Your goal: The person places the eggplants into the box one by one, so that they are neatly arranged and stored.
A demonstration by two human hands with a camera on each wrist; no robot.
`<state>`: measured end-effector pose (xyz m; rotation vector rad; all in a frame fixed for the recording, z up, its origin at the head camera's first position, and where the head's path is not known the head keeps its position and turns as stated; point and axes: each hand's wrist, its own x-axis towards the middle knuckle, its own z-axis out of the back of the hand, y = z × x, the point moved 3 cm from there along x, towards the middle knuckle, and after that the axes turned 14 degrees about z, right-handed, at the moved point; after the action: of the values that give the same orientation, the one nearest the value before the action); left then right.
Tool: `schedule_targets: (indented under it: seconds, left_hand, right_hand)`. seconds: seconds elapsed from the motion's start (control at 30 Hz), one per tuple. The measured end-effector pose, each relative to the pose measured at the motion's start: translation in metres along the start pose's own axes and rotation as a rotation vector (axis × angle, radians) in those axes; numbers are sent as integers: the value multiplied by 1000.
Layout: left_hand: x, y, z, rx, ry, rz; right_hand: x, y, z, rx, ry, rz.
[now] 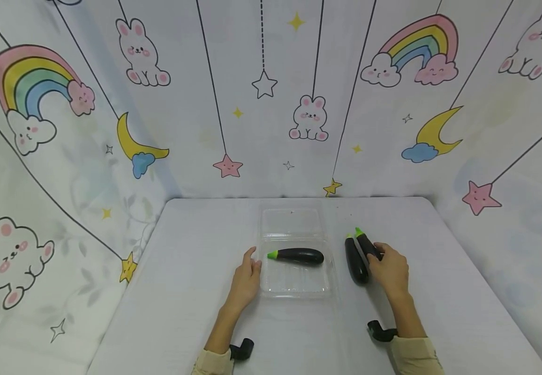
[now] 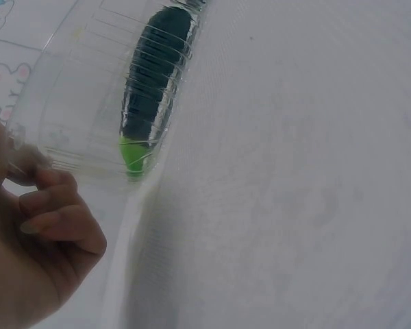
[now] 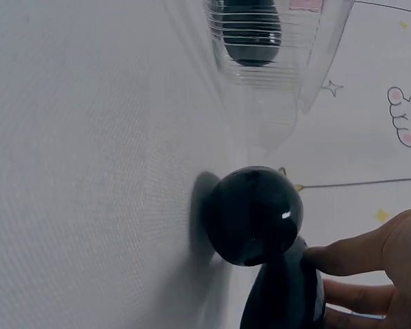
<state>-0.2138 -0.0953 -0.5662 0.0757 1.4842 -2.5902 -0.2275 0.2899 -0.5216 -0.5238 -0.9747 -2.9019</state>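
A clear plastic clamshell box lies with its lid folded back, one black eggplant with a green stem end lying crosswise inside it. At the box's left edge, my left hand pinches the rim; in the left wrist view a fingertip shows through the plastic. To the right of the box, my right hand grips a second eggplant, thumb on one side and fingers on the other. A third eggplant lies close beside it, its round end toward the right wrist camera.
The white tabletop carries the box and eggplants. Behind and at both sides hangs a printed cloth with rabbits, rainbows and stars. A black strap-on piece sits at each wrist, next to the beige sleeves.
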Motion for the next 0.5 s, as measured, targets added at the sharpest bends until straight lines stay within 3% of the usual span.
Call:
schedule_targets:
  seconds: [0.23, 0.5]
  left_hand:
    - [0, 0, 0, 3, -4, 16]
    - [-2, -3, 2, -7, -2, -12]
  right_hand:
    - [1, 3, 3, -6, -13, 6]
    - [1, 3, 2, -5, -1, 13]
